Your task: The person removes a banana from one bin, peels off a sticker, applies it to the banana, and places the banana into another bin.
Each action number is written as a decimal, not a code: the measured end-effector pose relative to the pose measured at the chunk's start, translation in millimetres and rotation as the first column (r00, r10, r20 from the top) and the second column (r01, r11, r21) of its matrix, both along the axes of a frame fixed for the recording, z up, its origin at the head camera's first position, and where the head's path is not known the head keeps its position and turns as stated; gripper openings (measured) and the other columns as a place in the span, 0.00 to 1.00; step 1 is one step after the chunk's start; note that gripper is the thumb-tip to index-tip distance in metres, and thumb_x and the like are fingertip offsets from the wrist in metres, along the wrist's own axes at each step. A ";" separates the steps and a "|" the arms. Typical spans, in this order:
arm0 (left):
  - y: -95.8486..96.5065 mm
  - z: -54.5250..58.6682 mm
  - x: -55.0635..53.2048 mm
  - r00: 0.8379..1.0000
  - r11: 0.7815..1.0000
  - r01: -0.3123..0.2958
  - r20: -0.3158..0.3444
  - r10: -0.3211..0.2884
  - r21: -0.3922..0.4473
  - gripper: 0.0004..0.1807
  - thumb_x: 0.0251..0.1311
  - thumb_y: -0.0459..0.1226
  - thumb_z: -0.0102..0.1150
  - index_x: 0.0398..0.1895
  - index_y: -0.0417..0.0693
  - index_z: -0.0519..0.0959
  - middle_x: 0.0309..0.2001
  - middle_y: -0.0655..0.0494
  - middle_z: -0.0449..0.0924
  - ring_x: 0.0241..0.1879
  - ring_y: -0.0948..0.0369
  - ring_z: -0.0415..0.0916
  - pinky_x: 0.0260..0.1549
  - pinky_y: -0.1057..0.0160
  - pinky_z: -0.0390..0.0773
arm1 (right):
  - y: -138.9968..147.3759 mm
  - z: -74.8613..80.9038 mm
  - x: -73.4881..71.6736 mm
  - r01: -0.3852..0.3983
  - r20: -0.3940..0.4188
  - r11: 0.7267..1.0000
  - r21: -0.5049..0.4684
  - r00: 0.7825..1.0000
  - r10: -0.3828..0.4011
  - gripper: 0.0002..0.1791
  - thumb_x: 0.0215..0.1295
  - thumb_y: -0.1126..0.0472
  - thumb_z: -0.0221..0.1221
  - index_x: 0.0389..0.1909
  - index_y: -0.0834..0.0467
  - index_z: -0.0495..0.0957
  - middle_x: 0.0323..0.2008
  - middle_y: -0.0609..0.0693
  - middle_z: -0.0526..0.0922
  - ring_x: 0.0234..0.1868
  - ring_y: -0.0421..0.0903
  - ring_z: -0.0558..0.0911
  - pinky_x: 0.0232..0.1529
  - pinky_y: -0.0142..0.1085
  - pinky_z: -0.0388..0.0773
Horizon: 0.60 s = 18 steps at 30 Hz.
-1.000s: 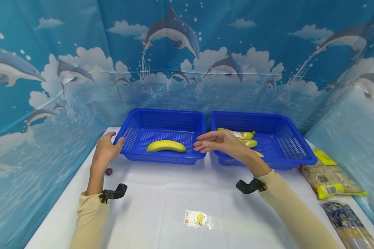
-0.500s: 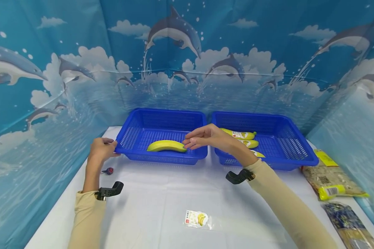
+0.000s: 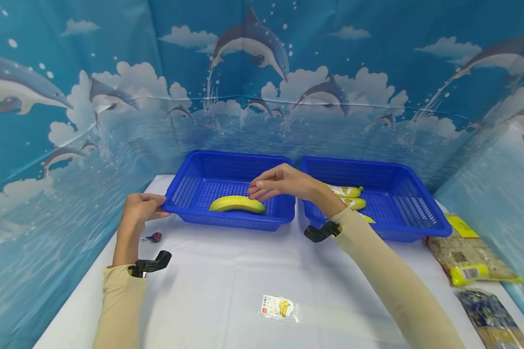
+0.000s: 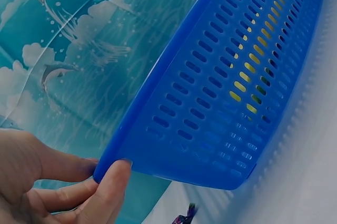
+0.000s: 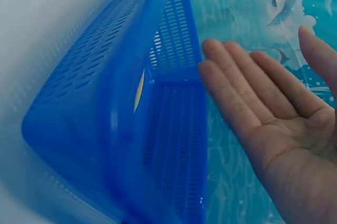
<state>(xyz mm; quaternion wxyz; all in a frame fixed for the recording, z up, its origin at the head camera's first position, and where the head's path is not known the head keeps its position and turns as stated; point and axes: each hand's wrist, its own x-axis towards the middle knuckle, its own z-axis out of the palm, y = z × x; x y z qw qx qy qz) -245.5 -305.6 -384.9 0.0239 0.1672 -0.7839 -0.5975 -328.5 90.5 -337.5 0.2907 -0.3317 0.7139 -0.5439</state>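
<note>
My left hand [image 3: 141,209] pinches the front left corner of the left blue plastic basket [image 3: 227,221] between thumb and fingers. In the left wrist view, the thumb and fingertips [image 4: 117,179] meet at the rim. One yellow banana [image 3: 237,203] lies on the basket floor, near its front wall. Above the right half of that basket hovers my right hand [image 3: 285,182], fingers extended and slightly bent, holding nothing. The right wrist view has its palm [image 5: 295,139] bare and the fingers apart from the basket. Several bananas [image 3: 353,202] with printed labels lie in the right blue basket [image 3: 423,203], partly behind my right forearm.
A small dark red ball with a thin stick [image 3: 156,237] lies near my left wrist. In front lies a clear bag with a banana label [image 3: 277,307]. Two packaged bags, one yellow-and-brown [image 3: 471,257] and one dark patterned [image 3: 491,312], lie at the right edge. A dolphin-print curtain [image 3: 262,97] hangs behind.
My right hand has moved left from the gap between the baskets to above the left basket. My left hand has shifted slightly and its grip on the corner has changed.
</note>
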 end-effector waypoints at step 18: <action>3.3 -0.4 -1.1 1.000 0.999 -0.014 0.004 0.014 -0.035 0.22 0.80 0.35 0.58 0.67 0.25 0.76 0.50 0.40 0.84 0.31 0.67 0.84 0.40 0.61 0.91 | -65.0 -10.1 -46.0 -0.126 0.063 0.884 0.451 0.992 0.109 0.40 0.89 0.37 0.35 0.83 0.65 0.60 0.83 0.61 0.61 0.84 0.58 0.59 0.81 0.55 0.62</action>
